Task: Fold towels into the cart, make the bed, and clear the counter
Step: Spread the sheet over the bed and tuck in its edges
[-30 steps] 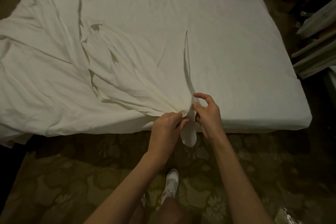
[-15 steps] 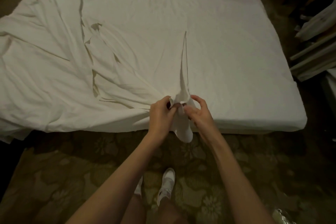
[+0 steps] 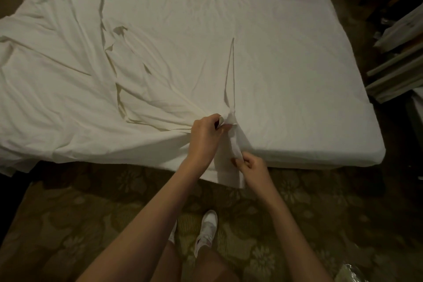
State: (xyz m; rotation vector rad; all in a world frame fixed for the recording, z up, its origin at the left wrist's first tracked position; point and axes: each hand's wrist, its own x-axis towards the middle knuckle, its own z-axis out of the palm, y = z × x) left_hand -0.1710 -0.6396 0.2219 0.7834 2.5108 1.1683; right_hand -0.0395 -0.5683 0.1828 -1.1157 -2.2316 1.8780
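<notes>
Right at the bed's (image 3: 297, 103) near edge, the left hand (image 3: 206, 137) bunches the white sheet (image 3: 142, 71). At five o'clock from it, the right hand (image 3: 251, 167) pinches the sheet's hanging corner.

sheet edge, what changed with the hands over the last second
The right hand slid down the sheet edge, from beside the left hand to below the mattress top, pinching it. The left hand's grip on the bunched fabric stayed, as did the wrinkles.
</notes>
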